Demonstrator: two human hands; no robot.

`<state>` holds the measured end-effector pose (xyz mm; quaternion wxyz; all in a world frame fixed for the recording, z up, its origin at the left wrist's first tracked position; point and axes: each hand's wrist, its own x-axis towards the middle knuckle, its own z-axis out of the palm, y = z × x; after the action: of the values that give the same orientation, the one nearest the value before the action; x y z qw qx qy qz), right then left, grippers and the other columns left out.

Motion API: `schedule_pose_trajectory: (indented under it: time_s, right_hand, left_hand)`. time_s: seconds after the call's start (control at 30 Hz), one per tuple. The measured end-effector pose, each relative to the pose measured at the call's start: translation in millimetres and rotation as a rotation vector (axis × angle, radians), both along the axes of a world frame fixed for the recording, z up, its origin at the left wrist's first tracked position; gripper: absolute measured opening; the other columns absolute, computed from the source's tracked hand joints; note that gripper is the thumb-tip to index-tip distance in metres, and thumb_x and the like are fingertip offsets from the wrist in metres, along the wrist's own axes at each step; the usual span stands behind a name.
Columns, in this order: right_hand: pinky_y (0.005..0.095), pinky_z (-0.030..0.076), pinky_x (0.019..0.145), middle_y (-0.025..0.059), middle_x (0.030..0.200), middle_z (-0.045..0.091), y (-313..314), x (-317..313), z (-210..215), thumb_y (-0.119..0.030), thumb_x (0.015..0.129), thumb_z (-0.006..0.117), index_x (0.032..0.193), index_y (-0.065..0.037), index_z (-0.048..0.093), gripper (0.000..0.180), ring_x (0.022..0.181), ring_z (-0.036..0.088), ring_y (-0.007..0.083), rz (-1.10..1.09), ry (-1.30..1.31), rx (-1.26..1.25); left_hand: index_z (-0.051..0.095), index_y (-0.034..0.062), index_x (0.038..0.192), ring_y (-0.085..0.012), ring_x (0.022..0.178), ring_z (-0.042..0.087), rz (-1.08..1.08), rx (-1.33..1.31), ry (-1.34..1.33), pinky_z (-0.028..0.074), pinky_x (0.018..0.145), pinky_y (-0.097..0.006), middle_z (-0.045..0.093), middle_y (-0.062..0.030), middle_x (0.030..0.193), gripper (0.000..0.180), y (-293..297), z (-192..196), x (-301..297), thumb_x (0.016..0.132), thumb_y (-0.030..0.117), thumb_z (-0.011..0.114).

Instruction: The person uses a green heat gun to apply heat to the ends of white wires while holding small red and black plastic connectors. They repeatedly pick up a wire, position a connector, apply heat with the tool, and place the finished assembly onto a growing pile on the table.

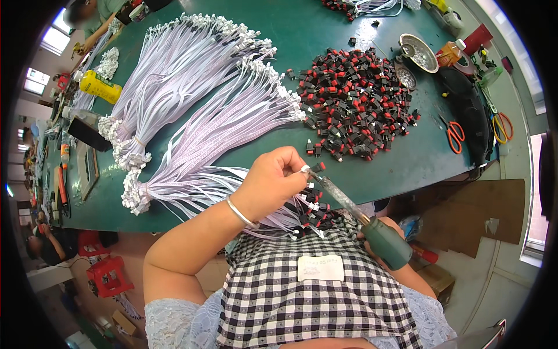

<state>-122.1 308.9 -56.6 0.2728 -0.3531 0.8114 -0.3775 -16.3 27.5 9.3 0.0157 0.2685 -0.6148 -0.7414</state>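
Where your black-and-white checked apron meets the near edge of the green table, black-and-red rocker switches lie in a cluster among the white cable ends. Just to the right, your right hand grips a soldering iron behind its green handle, which hides most of it, so you cannot make out the separate fingers. The iron's metal barrel slants up and left toward your left hand, whose thumb and fingertips are clamped together on a small white piece; the tip is close beside it, but whether they touch cannot be told. A silver bangle circles that wrist. Beyond, a near bundle of flat white cables fans out on the left, with a farther bundle behind it. On the right rest orange-handled scissors; farther off come a heap of loose rocker switches and a metal bowl.
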Motion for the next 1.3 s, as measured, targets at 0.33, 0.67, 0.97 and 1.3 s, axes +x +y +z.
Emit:
schedule_pose_trajectory:
  time_s: [0.33, 0.67, 0.97, 1.3]
  right_hand:
    - [0.0268, 0.047, 0.078, 0.0097, 0.100, 0.058, -88, -8, 50, 0.000, 0.076, 0.060, 0.112, -0.001, 0.048, 0.038, 0.091, 0.058, 0.0160, -0.227, -0.656, -0.580]
    - [0.0190, 0.045, 0.062, 0.0020, 0.090, 0.060, -139, 2, 67, 0.000, 0.074, 0.062, 0.102, -0.003, 0.056, 0.029, 0.076, 0.055, 0.0051, -0.107, -0.705, -0.489]
    - [0.0175, 0.043, 0.056, -0.0014, 0.084, 0.060, -140, 6, 70, -0.002, 0.074, 0.064, 0.099, -0.004, 0.057, 0.026, 0.067, 0.053, 0.0020, -0.201, -0.650, -0.453]
    - [0.0177, 0.041, 0.053, -0.0025, 0.080, 0.057, -141, 9, 74, -0.002, 0.075, 0.063, 0.090, -0.004, 0.057, 0.017, 0.064, 0.052, 0.0024, -0.238, -0.662, -0.453]
  left_hand:
    - [0.048, 0.0034, 0.073, -0.0080, 0.076, 0.050, -0.030, 0.034, 0.018, 0.040, 0.065, -0.021, 0.055, -0.0049, 0.083, 0.010, 0, 9, 6, 0.079, 0.002, 0.056]
    - [0.049, 0.0034, 0.080, -0.0043, 0.070, 0.047, -0.105, 0.137, -0.071, 0.039, 0.060, -0.019, 0.055, -0.0038, 0.084, 0.009, -1, 22, 11, 0.078, 0.005, 0.058]
    - [0.043, 0.0042, 0.100, -0.0030, 0.066, 0.045, -0.229, -0.245, -0.025, 0.037, 0.056, -0.018, 0.049, 0.0008, 0.077, 0.030, 2, 20, 14, 0.075, 0.001, 0.058]
    - [0.053, 0.0024, 0.081, -0.0213, 0.059, 0.054, -0.167, -1.234, 0.465, 0.042, 0.048, -0.027, 0.057, -0.0109, 0.077, 0.017, 3, 8, 12, 0.066, -0.005, 0.059]
